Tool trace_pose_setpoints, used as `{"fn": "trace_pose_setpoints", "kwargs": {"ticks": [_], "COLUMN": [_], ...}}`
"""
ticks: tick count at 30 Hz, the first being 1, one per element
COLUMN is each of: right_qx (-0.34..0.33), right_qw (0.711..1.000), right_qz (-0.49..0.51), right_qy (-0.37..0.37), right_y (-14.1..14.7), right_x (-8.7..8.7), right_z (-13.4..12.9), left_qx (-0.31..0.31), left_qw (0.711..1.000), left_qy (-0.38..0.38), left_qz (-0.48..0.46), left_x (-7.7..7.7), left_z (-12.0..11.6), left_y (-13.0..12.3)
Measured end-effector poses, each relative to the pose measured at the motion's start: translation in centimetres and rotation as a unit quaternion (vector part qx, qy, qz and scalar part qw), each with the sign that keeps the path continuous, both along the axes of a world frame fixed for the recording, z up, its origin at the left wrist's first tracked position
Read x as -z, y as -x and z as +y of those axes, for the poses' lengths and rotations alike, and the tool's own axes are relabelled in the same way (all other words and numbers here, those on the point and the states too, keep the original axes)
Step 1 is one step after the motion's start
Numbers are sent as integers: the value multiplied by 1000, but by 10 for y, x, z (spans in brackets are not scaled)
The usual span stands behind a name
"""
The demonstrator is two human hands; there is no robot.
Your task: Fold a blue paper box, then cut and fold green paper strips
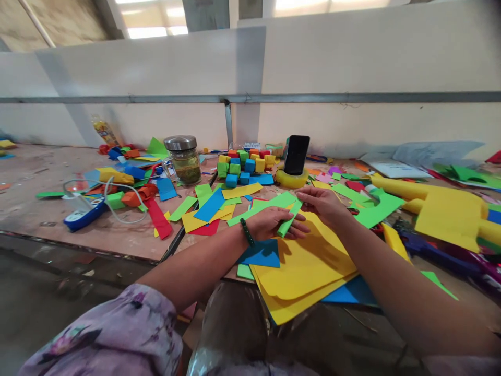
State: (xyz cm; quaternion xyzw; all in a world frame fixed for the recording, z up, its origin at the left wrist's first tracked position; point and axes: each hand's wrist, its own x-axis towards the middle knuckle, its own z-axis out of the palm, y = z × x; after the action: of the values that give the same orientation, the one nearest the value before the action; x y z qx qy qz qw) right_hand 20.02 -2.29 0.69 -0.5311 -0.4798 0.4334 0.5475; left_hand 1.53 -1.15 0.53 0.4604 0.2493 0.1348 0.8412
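While the left hand [274,223] lies turned upward with its fingers loosely extended, the folded green strip [290,219] slants across those fingers, its lower end toward the person. The left hand is unclenched, supporting the strip; whether its thumb presses on it, I cannot tell. The right hand [321,205] comes in from the other side, knuckles up and wrist bent, with thumb and fingertips pinching the strip's upper end. Both forearms reach forward from the near edge of the bench [50,177], converging so that the hands almost meet; a dark beaded bracelet [247,233] circles the left wrist.

The strip is above the yellow sheets [309,269], which overlap in a stack and jut past the bench's near edge. A blue piece [261,254] lies beside the stack, just below the left wrist. Beyond the hands, toward the far edge, colored blocks [245,167] sit in a heap, with a phone [296,155] propped upright in a yellow holder [291,179] to their right. Left of the heap stands a glass mug [188,166] with a metal lid. Farther left, a blue device [84,215] with a pale cable rests near the near edge.
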Motion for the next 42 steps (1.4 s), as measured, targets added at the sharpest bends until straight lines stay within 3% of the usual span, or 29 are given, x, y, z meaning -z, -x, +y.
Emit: {"fn": "trace_pose_setpoints", "kwargs": {"ticks": [11, 14, 17, 21, 25, 29, 31, 32, 34, 36, 39, 42], "right_qx": [67, 53, 30, 41, -2, 1, 26, 35, 30, 5, -29, -29], "right_qw": [997, 998, 998, 974, 928, 832, 821, 826, 841, 852, 864, 866], "right_qz": [29, 18, -39, -133, -302, -486, -494, -484, -459, -444, -441, -445], "right_qy": [1, 2, -45, -177, -218, -267, -286, -288, -286, -278, -243, -228], "right_y": [-4, 1, 1, -8, -6, 15, 28, 34, 45, 54, 66, 77], "right_x": [4, 1, -9, -29, -47, -57, -61, -63, -64, -59, -40, -15], "right_z": [4, 0, -6, -18, -47, -95, -121, -134, -159, -182, -216, -253], "left_qx": [-9, -14, -48, -99, -100, -54, -25, -25, -57, -110, -178, -212], "left_qw": [998, 990, 956, 858, 748, 569, 489, 469, 474, 523, 608, 657], "left_qy": [-37, -117, -264, -498, -649, -795, -842, -854, -859, -835, -772, -723], "left_qz": [42, 84, 122, 83, 100, 204, 226, 222, 187, 129, 60, 35], "left_x": [3, 6, 7, -1, -19, -39, -49, -52, -55, -50, -29, 2], "left_z": [4, 1, 0, 3, -2, -31, -56, -69, -95, -119, -151, -183], "left_y": [4, 1, -2, 4, 20, 33, 42, 47, 61, 77, 98, 115]}}
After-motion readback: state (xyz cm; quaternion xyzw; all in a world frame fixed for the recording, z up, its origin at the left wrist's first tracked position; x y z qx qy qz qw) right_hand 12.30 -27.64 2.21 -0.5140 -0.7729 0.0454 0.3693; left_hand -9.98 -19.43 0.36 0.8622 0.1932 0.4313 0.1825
